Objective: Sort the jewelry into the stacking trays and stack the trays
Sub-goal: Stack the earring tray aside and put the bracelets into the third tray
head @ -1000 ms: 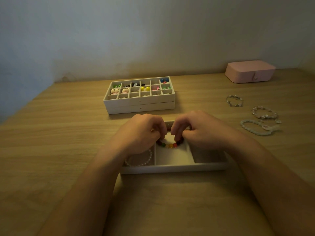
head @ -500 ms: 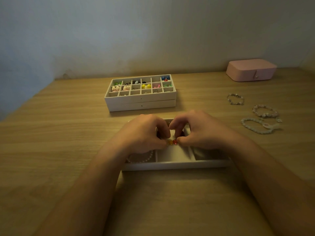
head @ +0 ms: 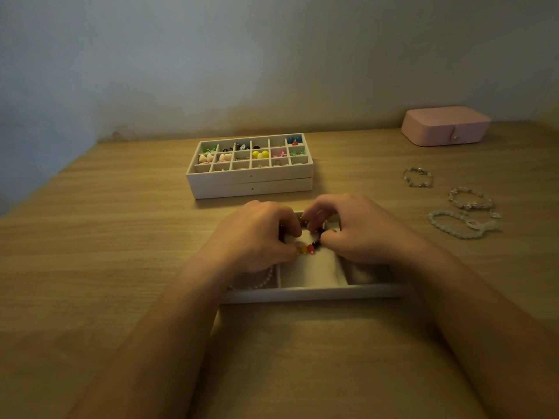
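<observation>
1. Both grips have drawn a little closer together over the bead bracelet (head: 307,248), so its loop looks more bunched than a second ago; the trays and the loose jewelry lie as they did.
2. Left grip (head: 257,234) pinches the bracelet's left side with curled fingers, and right grip (head: 360,231) pinches its right side. Only the orange, red and dark beads between them show.
3. That bracelet hangs between the two grips, over the far end of the middle compartment (head: 314,273) of the near tray (head: 317,293). Whether it already touches the lining, I cannot tell.
4. As I judge it, the coming move turns on this: the compartment lies directly below the bracelet and its long axis runs away from the person, while the tray's own runs left to right. A short lowering and letting go should suffice.
5. Neither grip is nearer, since each holds one side. A pearl bracelet (head: 266,281) already lies in the left compartment, partly under the left wrist.
6. Three loose bracelets (head: 456,225) wait on the desk (head: 121,237), well apart to the right, so the right grip is nearer them.
7. Two stacked trays (head: 251,176) stand beyond the near tray, and a pink box (head: 446,125) sits far right.
8. No brand, label or writing can be read anywhere.
</observation>
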Tool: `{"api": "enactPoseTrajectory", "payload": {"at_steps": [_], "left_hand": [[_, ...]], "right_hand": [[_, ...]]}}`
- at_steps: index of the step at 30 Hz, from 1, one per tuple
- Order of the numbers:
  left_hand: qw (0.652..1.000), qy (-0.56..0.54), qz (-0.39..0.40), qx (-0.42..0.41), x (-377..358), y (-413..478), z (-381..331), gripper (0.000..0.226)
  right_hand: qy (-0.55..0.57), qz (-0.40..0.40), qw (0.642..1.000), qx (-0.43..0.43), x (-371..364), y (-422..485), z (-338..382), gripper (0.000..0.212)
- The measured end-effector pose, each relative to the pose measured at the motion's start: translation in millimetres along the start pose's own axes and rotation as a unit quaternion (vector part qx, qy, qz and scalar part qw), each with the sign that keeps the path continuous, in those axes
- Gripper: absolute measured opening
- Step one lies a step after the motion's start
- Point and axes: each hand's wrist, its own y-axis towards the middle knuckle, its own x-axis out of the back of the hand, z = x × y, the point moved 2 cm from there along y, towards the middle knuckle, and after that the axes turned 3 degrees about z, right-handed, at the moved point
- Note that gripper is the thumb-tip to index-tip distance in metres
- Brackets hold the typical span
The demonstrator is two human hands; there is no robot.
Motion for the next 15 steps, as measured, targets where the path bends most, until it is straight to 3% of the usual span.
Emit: {"api": "enactPoseTrajectory", "payload": {"at_steps": [7, 15], "left_hand": [[0.999, -0.034, -0.024, 0.000, 0, 2, 2, 0.017], [0.979, -0.173, -0.110, 0.008, 2, 9, -3, 0.015]], "right_hand": [[0.017, -0.005, 1.000, 0.007, -1, 2, -3, 0.040], [0.085, -0.127, 0.988, -0.007, 17, 2, -6, 0.026]]}}
